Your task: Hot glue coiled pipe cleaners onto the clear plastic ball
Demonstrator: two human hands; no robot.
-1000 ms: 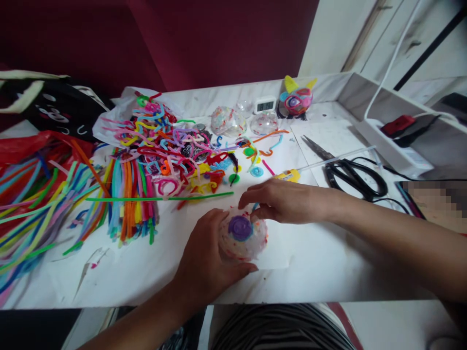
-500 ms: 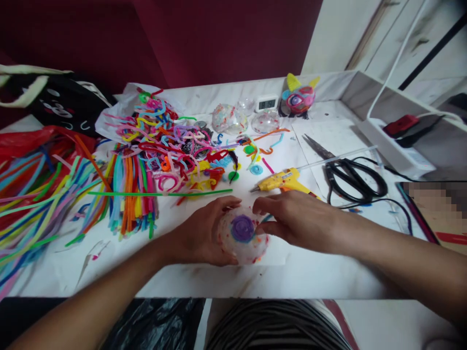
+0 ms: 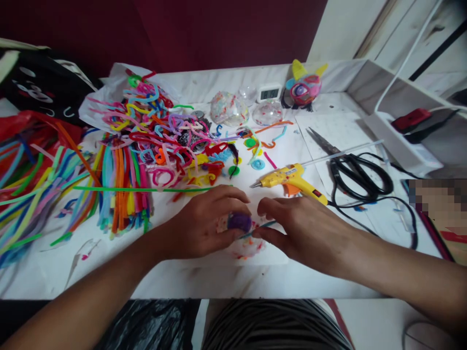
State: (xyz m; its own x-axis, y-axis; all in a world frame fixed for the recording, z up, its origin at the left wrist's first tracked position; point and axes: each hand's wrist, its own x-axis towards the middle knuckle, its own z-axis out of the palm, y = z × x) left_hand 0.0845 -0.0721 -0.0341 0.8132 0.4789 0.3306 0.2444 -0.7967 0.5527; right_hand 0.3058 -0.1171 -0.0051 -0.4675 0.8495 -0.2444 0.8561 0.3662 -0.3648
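My left hand is wrapped round a clear plastic ball speckled with colour, which rests on the white table. A purple pipe-cleaner spiral sits on the ball's top between my hands. My right hand is closed in a pinch on a thin teal pipe cleaner laid against the ball's right side. A yellow glue gun lies just beyond my right hand.
Heaps of coloured pipe cleaners cover the table's left and middle. Black scissors and a black cord lie at the right. Clear balls, a small clock and a decorated ball figure stand at the back. A white tray is far right.
My left hand has shifted from under the ball to over its left and top side. My right hand has drawn back towards me, uncovering the glue gun. The ball is more hidden now.
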